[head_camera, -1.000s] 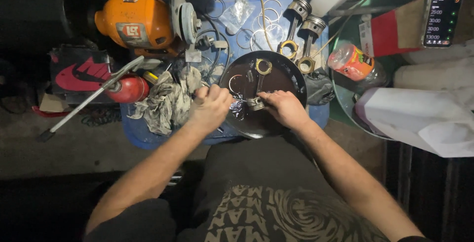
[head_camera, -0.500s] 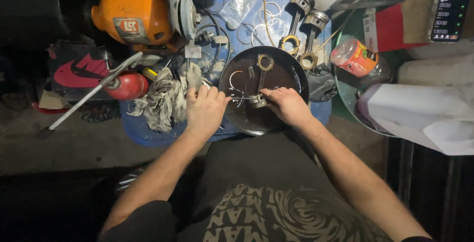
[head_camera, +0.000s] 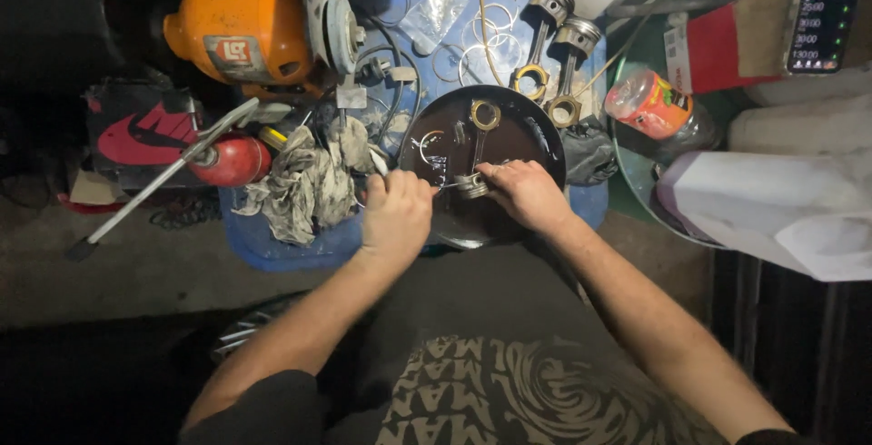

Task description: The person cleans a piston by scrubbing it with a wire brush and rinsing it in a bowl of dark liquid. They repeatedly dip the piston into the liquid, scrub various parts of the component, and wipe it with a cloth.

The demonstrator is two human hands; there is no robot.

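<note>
A dark round pan (head_camera: 536, 132) of oily liquid sits on a blue surface (head_camera: 272, 236). In it lies a piston with connecting rod (head_camera: 478, 150), its ring end pointing away from me. My right hand (head_camera: 522, 192) grips the piston head at the pan's near side. My left hand (head_camera: 395, 213) is closed around a thin metal tool (head_camera: 436, 187) whose tip touches the piston. A loose ring (head_camera: 427, 145) lies in the pan's left part.
Two more pistons with rods (head_camera: 554, 45) and several thin rings (head_camera: 481, 50) lie behind the pan. A dirty rag (head_camera: 309, 182), red can (head_camera: 232, 159) and orange motor (head_camera: 241, 32) are left. A green basin (head_camera: 636, 191), orange-capped bottle (head_camera: 649, 104) and white containers (head_camera: 772, 200) are right.
Both hands have stayed on the piston in the pan, shifting slightly. The left hand now holds the thin tool against the piston head.
</note>
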